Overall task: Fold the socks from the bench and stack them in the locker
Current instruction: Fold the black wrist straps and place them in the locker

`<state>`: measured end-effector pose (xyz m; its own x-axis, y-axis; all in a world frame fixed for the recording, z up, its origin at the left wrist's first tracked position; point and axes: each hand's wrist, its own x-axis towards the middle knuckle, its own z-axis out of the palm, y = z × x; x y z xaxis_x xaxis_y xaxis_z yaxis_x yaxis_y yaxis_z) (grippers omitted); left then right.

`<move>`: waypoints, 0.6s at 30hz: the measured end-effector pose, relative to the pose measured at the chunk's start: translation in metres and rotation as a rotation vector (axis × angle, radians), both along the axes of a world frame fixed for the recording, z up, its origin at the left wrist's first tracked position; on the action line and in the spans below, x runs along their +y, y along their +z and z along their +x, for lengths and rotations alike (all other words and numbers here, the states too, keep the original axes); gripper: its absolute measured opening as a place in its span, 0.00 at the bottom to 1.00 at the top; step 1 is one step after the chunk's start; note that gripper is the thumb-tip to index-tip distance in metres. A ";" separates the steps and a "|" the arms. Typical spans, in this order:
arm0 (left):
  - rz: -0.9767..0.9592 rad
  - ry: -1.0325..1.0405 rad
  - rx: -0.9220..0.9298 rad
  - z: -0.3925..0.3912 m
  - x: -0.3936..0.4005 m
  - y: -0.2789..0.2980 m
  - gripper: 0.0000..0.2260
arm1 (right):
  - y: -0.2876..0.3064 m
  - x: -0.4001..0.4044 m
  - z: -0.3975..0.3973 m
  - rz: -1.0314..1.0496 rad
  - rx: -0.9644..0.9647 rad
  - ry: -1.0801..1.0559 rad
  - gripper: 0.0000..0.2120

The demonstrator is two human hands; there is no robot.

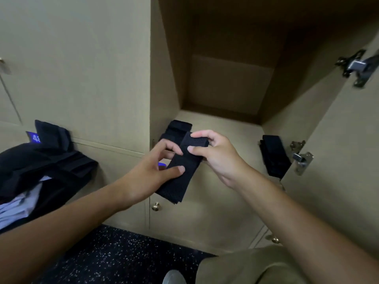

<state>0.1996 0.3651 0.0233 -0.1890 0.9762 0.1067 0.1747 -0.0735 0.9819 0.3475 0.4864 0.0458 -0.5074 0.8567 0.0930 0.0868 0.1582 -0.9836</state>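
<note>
Head view: I see a folded black sock (180, 169) held mid-frame by both hands, in front of the open locker (225, 119). Its long axis runs diagonally, from lower left up to the upper right.

Right hand (215, 156) pinches the sock's upper end, thumb on top. Left hand (149, 171) clamps the lower half, thumb across the face, fingers behind.

The locker floor sits just beyond the sock's upper end, so the right hand is nearer and leads the placing.

A dark folded bundle (177, 128) lies at the locker's left front edge, directly behind the sock; probably the stack, but it's dim. Another dark bundle (273, 155) sits at the right side of the locker, by the lower hinge (301, 158).

A pile of dark clothes (41, 160) lies at left of frame.
</note>
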 end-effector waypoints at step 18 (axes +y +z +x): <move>-0.073 -0.206 0.002 0.078 0.123 0.030 0.20 | -0.014 -0.021 0.156 0.095 -0.492 -0.221 0.13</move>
<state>0.2774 0.4886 0.0536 0.0151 0.9993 0.0344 0.1655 -0.0364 0.9855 0.5038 0.4654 0.0322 -0.3193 0.9472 -0.0273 0.5741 0.1705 -0.8008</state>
